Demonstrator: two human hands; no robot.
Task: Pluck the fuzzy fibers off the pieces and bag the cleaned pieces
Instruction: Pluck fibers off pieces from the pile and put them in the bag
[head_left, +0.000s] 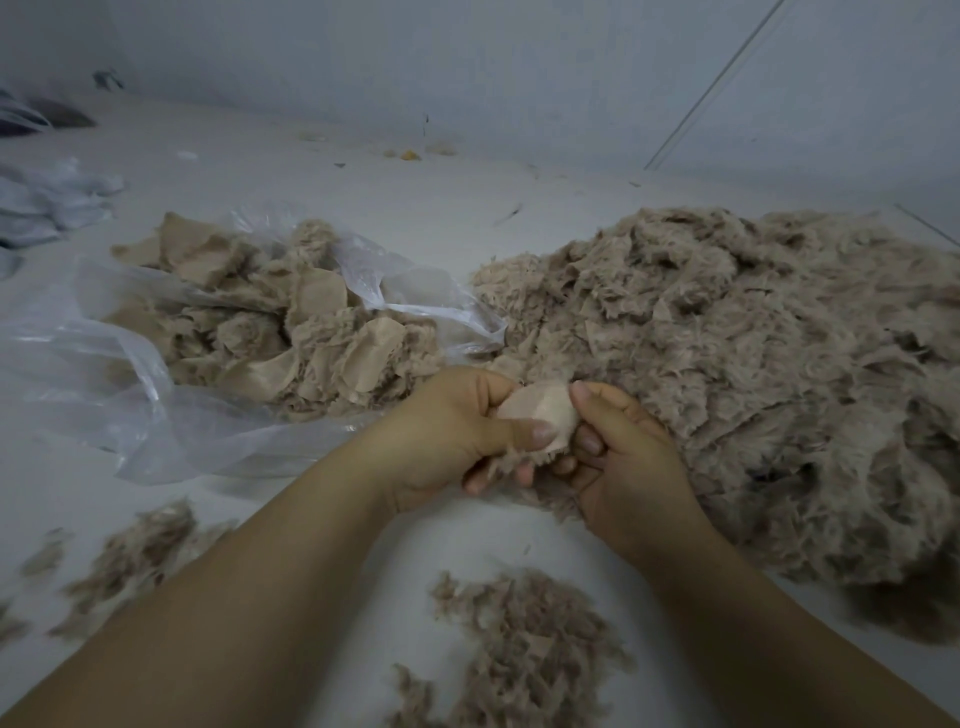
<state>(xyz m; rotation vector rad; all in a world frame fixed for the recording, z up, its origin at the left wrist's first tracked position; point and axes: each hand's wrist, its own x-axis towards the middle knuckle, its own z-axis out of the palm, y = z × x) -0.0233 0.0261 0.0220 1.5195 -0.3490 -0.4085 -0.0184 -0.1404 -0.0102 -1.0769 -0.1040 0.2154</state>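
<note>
Pinching one tan piece — left grip, right grip (fuzzy side mostly hidden)

Place: a plain handwork room, likely a small workshop
Surface: bare pale grey worktop against a blank grey wall
Bulk material: large heap of beige fuzzy fabric scraps
Packing: clear crumpled plastic bag with pieces inside
Waste: loose tufts of plucked beige fibre
</note>
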